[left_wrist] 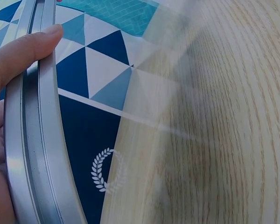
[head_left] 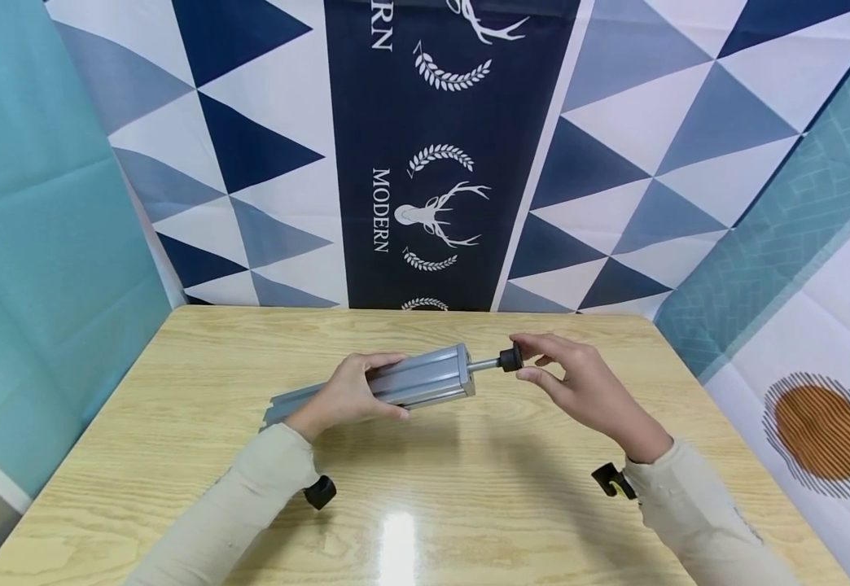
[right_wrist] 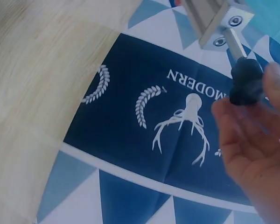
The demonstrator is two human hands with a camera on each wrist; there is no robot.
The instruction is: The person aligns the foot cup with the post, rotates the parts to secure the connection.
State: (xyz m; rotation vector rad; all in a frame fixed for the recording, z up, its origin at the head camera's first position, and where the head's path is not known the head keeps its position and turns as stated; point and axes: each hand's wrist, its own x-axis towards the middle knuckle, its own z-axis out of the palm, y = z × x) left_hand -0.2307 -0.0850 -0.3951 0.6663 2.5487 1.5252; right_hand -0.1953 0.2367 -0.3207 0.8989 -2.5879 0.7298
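Left hand (head_left: pixel 348 395) grips, part-hiding, grey pneumatic cylinder (head_left: pixel 428 376); right hand (head_left: pixel 586 387) pinches black rod-end knob (head_left: pixel 510 359), 3 o'clock. Deer-print cloth (head_left: pixel 432 122) at 12 o'clock.

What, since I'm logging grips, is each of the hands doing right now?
Left hand: holding the grey metal body.
Right hand: pinching the black knob on the rod.

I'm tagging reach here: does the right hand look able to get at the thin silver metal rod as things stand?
Likely yes: the right hand pinches the black round knob tipping the rod, which shows bare from there to the grey grooved metal bar, gripped farther back by the left hand.
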